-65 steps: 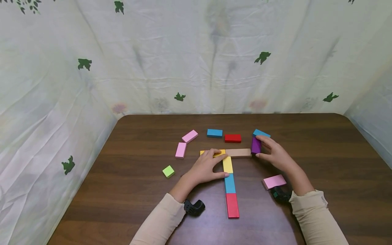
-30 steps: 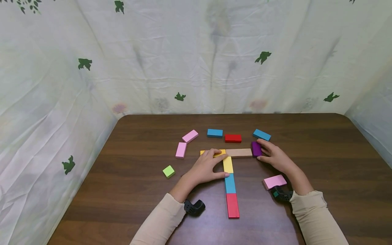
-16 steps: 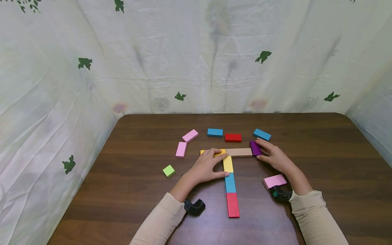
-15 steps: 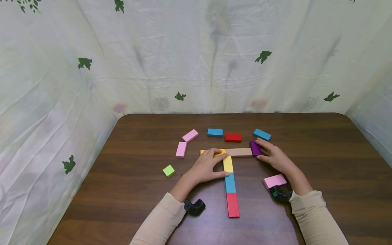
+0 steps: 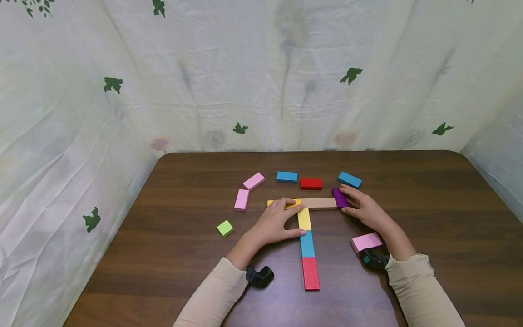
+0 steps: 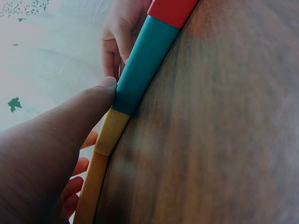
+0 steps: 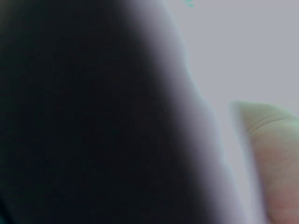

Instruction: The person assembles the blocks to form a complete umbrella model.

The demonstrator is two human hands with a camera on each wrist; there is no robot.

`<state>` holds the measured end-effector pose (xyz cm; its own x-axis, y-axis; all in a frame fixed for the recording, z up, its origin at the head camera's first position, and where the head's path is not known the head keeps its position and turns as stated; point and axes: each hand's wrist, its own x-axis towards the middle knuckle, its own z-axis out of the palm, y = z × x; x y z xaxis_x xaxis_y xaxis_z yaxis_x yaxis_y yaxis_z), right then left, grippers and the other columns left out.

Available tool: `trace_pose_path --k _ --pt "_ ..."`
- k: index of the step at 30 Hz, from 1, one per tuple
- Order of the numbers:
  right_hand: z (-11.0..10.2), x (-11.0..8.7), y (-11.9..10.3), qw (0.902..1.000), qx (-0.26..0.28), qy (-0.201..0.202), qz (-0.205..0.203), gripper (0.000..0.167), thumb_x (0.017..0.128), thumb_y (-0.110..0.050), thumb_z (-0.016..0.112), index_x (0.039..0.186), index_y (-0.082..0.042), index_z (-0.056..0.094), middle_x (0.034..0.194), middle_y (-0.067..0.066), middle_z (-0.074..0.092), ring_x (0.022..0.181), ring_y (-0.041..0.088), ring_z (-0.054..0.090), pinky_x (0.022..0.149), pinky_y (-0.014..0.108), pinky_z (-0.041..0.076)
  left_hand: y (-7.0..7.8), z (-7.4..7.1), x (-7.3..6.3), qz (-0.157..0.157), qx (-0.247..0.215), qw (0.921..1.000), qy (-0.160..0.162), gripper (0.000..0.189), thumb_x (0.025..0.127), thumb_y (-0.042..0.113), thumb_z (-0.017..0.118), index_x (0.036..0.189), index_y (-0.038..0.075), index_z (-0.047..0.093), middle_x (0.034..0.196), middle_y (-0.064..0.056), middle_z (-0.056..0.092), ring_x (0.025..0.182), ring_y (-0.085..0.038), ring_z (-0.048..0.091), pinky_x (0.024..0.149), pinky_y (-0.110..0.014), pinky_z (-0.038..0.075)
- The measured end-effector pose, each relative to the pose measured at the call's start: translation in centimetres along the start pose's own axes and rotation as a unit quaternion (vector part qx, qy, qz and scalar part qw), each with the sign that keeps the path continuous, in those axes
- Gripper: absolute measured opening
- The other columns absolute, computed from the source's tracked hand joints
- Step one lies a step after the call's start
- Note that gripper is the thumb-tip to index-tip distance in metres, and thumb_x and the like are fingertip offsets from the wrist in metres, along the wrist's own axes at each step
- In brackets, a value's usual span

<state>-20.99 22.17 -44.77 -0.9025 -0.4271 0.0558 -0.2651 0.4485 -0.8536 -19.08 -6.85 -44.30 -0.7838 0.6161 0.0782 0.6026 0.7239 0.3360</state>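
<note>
My left hand [image 5: 270, 225] spreads over a yellow block [image 5: 297, 202] at the left of a crosswise row, its other fingers resting there. Its thumb touches the side of a blue block [image 6: 147, 58], near a second yellow block [image 5: 304, 220]. A red block [image 5: 310, 274] continues this lengthwise row towards me. My right hand [image 5: 365, 209] holds a purple block [image 5: 340, 198] between thumb and fingers. That block lies slightly turned against the right end of a tan block [image 5: 318, 203]. The right wrist view is mostly a dark blur with a fingertip [image 7: 278, 163] at the right.
Behind the rows lie a blue block [image 5: 287, 177], a red block [image 5: 311, 184] and another blue block [image 5: 349, 180]. Two pink blocks [image 5: 241, 200] and a green cube [image 5: 225, 228] lie left. A pink block [image 5: 367, 242] lies by my right wrist. A printed cloth [image 5: 261, 77] hangs behind the table.
The purple block has come down from a raised position in front of the far blue block to the tan block's end, then turned slightly, its far end leftward. My left hand stays put.
</note>
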Motion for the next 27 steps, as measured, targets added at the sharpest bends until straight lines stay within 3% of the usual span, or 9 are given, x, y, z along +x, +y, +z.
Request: trace_pose_path --k 9,13,20,27 --pt "0.1 0.1 0.1 0.9999 0.008 0.005 -0.007 0.056 0.083 0.006 0.058 0.133 0.012 0.031 0.141 0.027 0.019 0.125 0.042 0.026 0.094 0.043 0.030 0.0 0.0 0.0 -0.002 -0.003 1.0000 -0.002 0.070 0.077 0.063 0.053 0.136 0.027 0.041 0.130 -0.002 0.037 0.116 -0.019 0.034 0.093 -0.037 0.034" --pt "0.0 0.1 -0.1 0.9998 0.007 0.017 0.004 0.060 0.084 -0.002 0.061 0.134 0.009 0.030 0.141 0.026 0.020 0.125 0.042 0.025 0.097 0.046 0.027 0.0 0.0 -0.1 -0.004 -0.003 1.0000 -0.003 0.071 0.077 0.064 0.052 0.136 0.027 0.041 0.130 -0.002 0.037 0.116 -0.019 0.034 0.094 -0.037 0.034" --pt "0.0 0.2 -1.6 0.9984 0.010 0.048 0.027 0.074 0.083 -0.024 0.065 0.140 0.000 0.024 0.141 0.024 0.025 0.127 0.039 0.025 0.099 0.049 0.025 0.0 0.0 -0.1 -0.003 -0.003 1.0000 -0.002 0.071 0.077 0.064 0.052 0.136 0.026 0.041 0.130 -0.002 0.038 0.116 -0.019 0.034 0.093 -0.037 0.034" --pt "0.2 0.4 -3.6 0.9976 0.028 0.063 0.002 0.074 0.083 -0.020 0.066 0.140 0.000 0.023 0.141 0.020 0.027 0.129 0.034 0.025 0.100 0.047 0.024 -0.1 0.1 0.0 -0.001 0.000 1.0000 -0.002 0.071 0.077 0.064 0.052 0.136 0.026 0.041 0.129 -0.002 0.038 0.115 -0.018 0.034 0.093 -0.036 0.034"
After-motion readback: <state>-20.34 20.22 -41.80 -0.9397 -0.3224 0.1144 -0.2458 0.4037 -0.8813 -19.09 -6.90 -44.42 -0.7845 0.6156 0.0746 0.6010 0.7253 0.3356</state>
